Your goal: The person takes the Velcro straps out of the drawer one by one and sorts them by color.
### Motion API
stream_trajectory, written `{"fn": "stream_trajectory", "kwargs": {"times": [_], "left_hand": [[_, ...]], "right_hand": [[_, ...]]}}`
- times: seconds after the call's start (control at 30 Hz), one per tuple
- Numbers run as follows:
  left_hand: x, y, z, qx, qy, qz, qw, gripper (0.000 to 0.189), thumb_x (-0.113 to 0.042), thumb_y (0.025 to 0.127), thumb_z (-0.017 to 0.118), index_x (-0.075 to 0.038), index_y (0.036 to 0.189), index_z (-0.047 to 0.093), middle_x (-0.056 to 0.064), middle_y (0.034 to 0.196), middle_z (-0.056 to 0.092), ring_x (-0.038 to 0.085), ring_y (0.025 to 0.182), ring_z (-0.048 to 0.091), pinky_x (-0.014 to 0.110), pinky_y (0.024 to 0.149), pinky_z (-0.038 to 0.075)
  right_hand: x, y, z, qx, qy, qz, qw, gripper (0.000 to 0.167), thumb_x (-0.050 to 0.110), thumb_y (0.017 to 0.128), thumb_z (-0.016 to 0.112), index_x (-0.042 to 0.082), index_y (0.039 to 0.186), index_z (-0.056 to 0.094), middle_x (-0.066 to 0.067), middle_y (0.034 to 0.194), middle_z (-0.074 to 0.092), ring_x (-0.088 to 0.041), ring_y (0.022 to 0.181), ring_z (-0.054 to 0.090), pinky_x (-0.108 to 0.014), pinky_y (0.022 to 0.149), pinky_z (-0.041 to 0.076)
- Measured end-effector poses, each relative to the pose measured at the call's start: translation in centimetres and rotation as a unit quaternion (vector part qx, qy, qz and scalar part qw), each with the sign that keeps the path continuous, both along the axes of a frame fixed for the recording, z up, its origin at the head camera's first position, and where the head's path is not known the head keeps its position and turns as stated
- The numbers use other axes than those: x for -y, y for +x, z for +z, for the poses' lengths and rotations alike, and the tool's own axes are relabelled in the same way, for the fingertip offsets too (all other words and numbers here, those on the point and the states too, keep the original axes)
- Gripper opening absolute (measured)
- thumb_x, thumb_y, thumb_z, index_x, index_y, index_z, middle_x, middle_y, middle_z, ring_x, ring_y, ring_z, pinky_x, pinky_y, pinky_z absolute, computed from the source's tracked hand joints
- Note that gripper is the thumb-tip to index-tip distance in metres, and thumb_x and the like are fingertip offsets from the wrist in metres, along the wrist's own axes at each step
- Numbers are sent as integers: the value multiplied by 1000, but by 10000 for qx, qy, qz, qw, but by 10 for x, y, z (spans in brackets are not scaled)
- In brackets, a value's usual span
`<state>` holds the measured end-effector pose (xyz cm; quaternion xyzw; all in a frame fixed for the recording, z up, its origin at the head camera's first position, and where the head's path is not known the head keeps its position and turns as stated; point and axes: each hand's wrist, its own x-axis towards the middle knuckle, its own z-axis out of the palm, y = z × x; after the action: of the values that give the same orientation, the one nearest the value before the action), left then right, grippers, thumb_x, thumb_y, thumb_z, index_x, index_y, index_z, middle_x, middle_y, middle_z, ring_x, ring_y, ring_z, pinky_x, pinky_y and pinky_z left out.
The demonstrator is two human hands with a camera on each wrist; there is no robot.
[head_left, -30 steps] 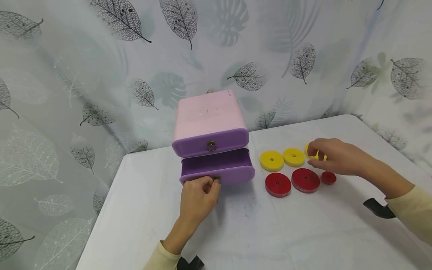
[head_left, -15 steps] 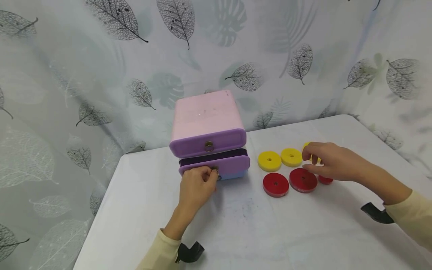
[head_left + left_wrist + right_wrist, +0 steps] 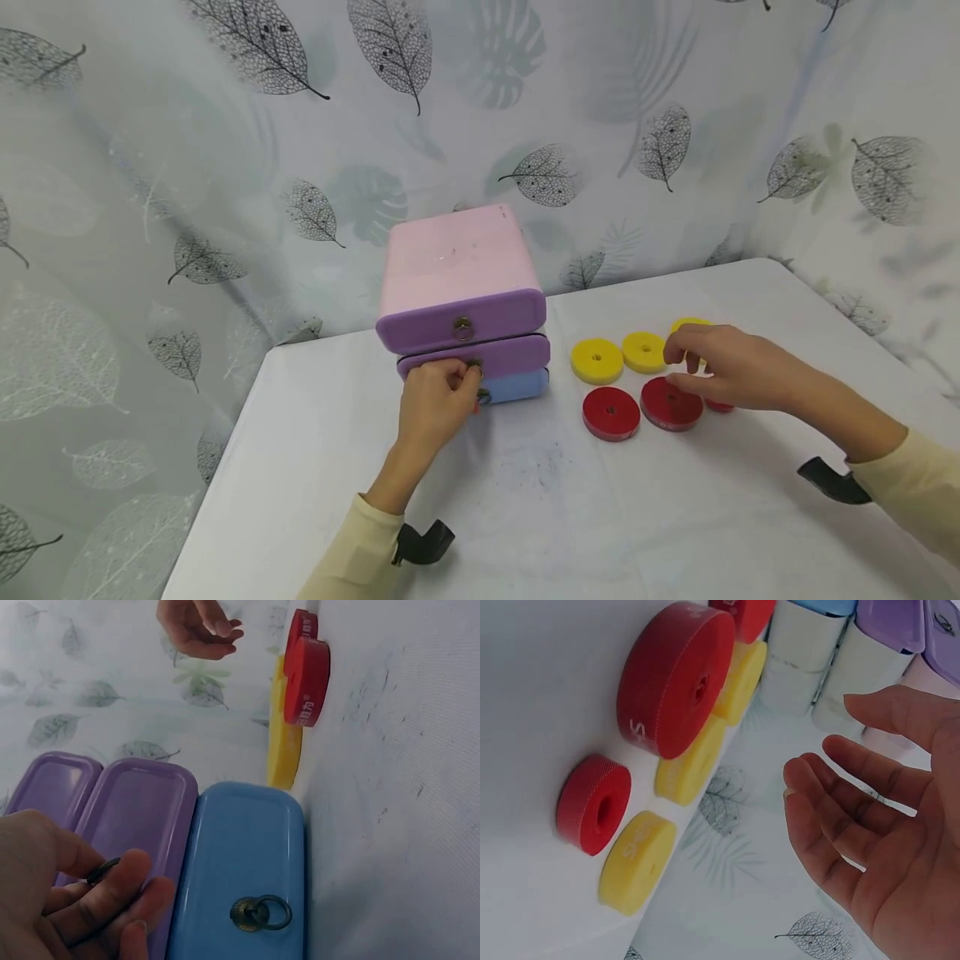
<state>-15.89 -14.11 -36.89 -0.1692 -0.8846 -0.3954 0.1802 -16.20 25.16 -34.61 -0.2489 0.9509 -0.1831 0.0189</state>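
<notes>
A small chest of drawers has a pink top [image 3: 457, 242], two purple drawer fronts and a blue bottom drawer [image 3: 521, 385]. On the middle purple drawer [image 3: 517, 356], my left hand [image 3: 435, 408] pinches the ring pull [image 3: 103, 871]; this drawer sits nearly flush. My right hand [image 3: 723, 362] hovers over the rolls of tape at the right, fingers loosely bent, holding nothing. Yellow rolls [image 3: 587, 362] lie in the back row, red rolls [image 3: 600, 417] in front. From the head, that hand partly hides a yellow roll and the small red roll [image 3: 576, 808].
A white cloth covers the table [image 3: 570, 533]. Behind it hangs a leaf-patterned curtain [image 3: 465, 125], close to the back of the chest. The blue drawer's ring pull [image 3: 259, 913] hangs just beside my left fingers.
My left hand has pushed the middle purple drawer inward from partly pulled out to nearly flush, uncovering the blue drawer below. My right hand has shifted slightly left and down in the head view.
</notes>
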Motion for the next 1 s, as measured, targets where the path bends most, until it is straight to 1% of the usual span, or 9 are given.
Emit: {"fn": "stream_trajectory", "kwargs": {"times": [0.17,0.23,0.37,0.47,0.57,0.73,0.87,1.0], "left_hand": [[1,-4,-2,155,82,-26,9998,32,-14,95,63,-16,63,67,-16,51,58,3,43,55,29,38,35],[2,-4,-3,225,81,-16,9997,30,-15,95,64,-13,66,69,-15,52,60,2,44,57,29,38,37],[3,-2,-5,312,6,48,9995,28,-18,96,65,-8,71,72,-14,53,61,3,46,58,30,40,40],[3,0,-6,382,-28,119,9992,28,-21,97,65,-9,72,72,-14,54,61,4,46,58,31,42,41],[5,2,-7,456,-39,165,9988,30,-23,98,65,-9,72,73,-15,53,60,6,46,57,31,42,41],[8,5,-7,609,-204,273,9976,24,-21,95,64,-11,77,75,-17,54,60,8,46,56,31,42,39],[11,8,-8,883,-468,333,9944,21,-20,93,64,-13,79,77,-17,55,61,10,47,55,31,44,39],[15,7,-12,1337,-649,286,9885,20,-21,92,63,-12,81,78,-16,55,61,10,49,57,31,45,42]], "right_hand": [[11,2,-1,2,-4,49,10000,29,20,87,84,13,110,69,4,101,65,-16,89,61,-31,66,56],[16,3,0,-20,-119,66,9999,30,19,87,84,13,113,69,2,103,67,-17,90,62,-32,66,56],[30,7,4,-223,-465,277,9983,33,18,88,82,13,118,68,2,108,69,-18,94,64,-35,70,58],[43,9,8,-381,-628,437,9963,34,18,89,81,13,120,68,4,111,70,-16,96,65,-35,74,59],[56,10,12,-486,-754,502,9947,35,15,89,80,14,122,68,6,113,69,-13,97,65,-34,75,58],[75,9,19,-588,-1098,726,9896,34,13,90,77,16,122,68,8,114,69,-14,99,66,-37,77,56],[88,7,22,-519,-1406,856,9850,33,13,92,76,16,123,67,7,114,69,-17,101,67,-36,76,58],[102,5,25,-530,-1651,992,9798,33,15,93,76,14,124,67,8,115,69,-14,101,66,-38,78,58]]}}
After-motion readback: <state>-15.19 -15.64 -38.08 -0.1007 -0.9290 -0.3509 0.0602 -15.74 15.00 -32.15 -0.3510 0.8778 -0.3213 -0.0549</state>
